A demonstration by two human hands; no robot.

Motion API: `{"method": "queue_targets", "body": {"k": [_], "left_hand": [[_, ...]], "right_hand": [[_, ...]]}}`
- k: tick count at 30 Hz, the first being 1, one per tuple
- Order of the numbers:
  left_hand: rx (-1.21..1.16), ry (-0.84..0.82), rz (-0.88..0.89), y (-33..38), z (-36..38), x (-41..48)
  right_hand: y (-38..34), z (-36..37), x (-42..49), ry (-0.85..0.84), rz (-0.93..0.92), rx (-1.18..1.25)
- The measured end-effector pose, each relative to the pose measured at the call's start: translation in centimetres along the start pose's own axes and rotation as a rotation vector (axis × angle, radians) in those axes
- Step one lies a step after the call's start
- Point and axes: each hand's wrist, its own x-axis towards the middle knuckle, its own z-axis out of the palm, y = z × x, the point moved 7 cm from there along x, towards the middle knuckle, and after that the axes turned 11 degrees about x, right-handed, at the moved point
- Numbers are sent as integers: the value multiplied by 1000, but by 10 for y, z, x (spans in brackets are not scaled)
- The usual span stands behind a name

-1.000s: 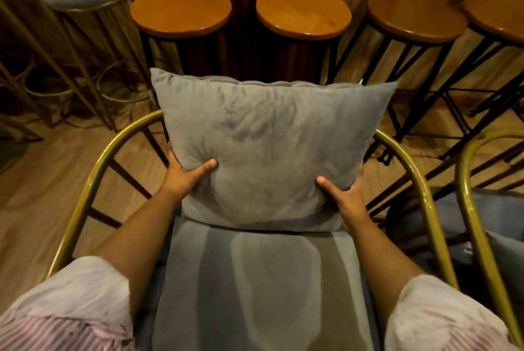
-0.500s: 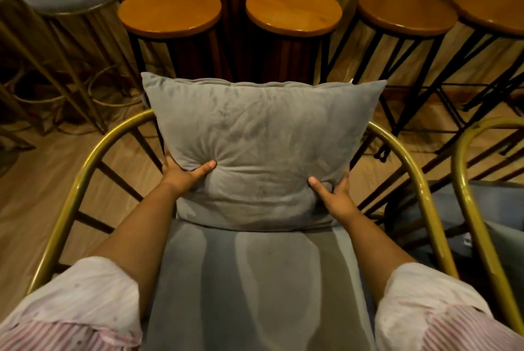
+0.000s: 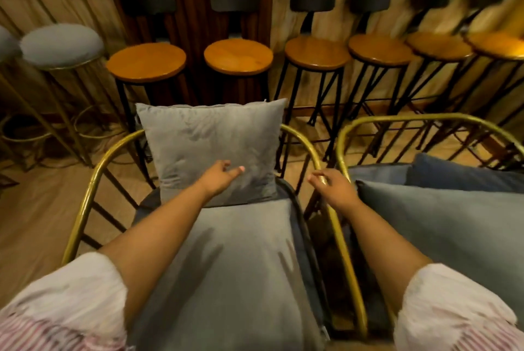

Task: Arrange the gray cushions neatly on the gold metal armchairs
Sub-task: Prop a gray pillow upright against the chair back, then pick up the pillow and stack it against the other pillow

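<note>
A gray square cushion (image 3: 207,146) stands upright against the back of a gold metal armchair (image 3: 93,180), resting on its gray seat pad (image 3: 235,265). My left hand (image 3: 219,177) hovers in front of the cushion's lower part, fingers loose, holding nothing. My right hand (image 3: 333,184) is off the cushion, open above the chair's right arm rail. A second gold armchair (image 3: 397,119) stands to the right with a gray cushion (image 3: 453,226) lying on it and a darker blue one (image 3: 465,172) behind.
A row of wooden-topped bar stools (image 3: 238,55) with black legs lines the wall behind the chairs. Gray-padded gold stools (image 3: 61,45) stand at the far left. Wooden floor shows to the left of the armchair. A narrow gap separates the two armchairs.
Both hands have let go of the upright cushion, which stays leaning on the chair back. The view has pulled back and turned right, revealing the second armchair.
</note>
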Motion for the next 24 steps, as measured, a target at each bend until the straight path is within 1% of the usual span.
{"method": "queue_targets", "body": {"k": [2,5,7,11,13,16,19,22,24], "left_hand": [[23,-32,77,34,20,-30],[58,-92,188,78,57,-74],[64,-138,226,93,81,-86],[58,-214,269,134,147,-110],[51,-241,258,157,187,-113],[40,-230,238,192,249,-110],[-29,-229,160,223,310,-102],[-105,-202,70,231,359,-87],[-162,-180,11,223,386,-72]], "right_hand": [[0,-34,-24,40,-46,-51],[12,-87,-56,109,-87,-48],[19,-111,-73,136,-102,-45],[67,-170,-97,202,-67,-25],[100,-198,-103,201,-9,4],[154,-247,-104,222,33,12],[213,-303,-94,220,103,-23],[273,-349,-85,247,227,16],[308,-372,-79,274,318,53]]}}
